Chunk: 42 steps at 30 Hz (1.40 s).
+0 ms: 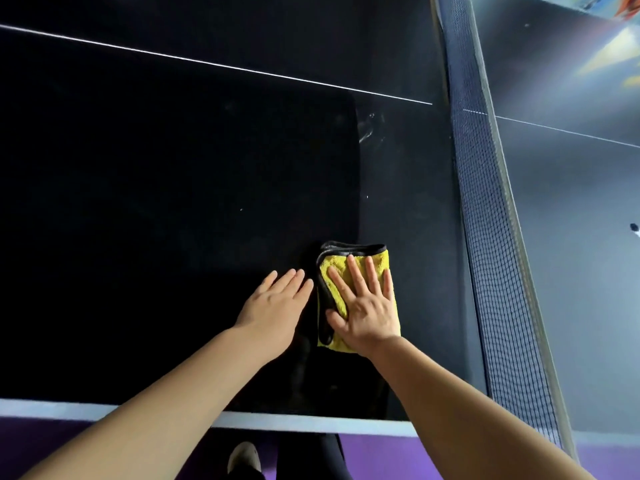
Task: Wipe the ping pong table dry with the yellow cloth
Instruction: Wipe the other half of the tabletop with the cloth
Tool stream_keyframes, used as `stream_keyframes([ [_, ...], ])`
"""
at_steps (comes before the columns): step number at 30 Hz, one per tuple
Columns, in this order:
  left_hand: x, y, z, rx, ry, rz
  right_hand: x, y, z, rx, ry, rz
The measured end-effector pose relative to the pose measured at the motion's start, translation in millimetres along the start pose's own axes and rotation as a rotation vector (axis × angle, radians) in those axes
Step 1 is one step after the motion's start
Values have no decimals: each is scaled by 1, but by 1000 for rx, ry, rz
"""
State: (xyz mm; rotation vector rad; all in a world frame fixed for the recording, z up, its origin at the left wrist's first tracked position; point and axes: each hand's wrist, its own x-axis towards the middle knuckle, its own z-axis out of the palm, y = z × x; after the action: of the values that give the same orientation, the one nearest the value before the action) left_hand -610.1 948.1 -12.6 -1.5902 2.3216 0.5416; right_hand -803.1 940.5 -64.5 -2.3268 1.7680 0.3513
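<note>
Cloth [379,263] is pressed under the flat right grip [367,310]; the flat, empty left grip [273,306] is rested on the desk [173,202]. Even pressure and overlapping strokes are advised.

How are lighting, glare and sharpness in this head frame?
Head view: deep shadow blackens the ping pong table left of the yellow cloth; reflections brighten the surface beyond the net; left hand and right hand look sharp, evenly lit.

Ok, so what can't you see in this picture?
Head view:
- Yellow cloth: its middle is hidden under the right hand.
- Ping pong table: the far half past the net is cut off by the right edge.
- Small dark speck past the net: too small to name.
- Shoe at the bottom edge: cut off.
</note>
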Motion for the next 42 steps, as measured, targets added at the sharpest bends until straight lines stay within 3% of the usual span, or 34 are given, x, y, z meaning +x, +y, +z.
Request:
stream_keyframes([
  [9, 145, -15, -66, 29, 19, -219, 163, 62, -46, -27, 29, -73],
  [17, 244, -41, -103, 27, -82, -364, 307, 97, -82, 7, 94, -80],
  [25, 280, -31, -111, 262, -212, -402, 408, 126, -112, 14, 97, -51],
  [33, 281, -33, -115, 219, -244, -415, 434, 164, -123, 77, 114, 78],
  [42, 271, -33, -113, 98, -211, -463, 350, 167, -99, 121, 112, 185],
])
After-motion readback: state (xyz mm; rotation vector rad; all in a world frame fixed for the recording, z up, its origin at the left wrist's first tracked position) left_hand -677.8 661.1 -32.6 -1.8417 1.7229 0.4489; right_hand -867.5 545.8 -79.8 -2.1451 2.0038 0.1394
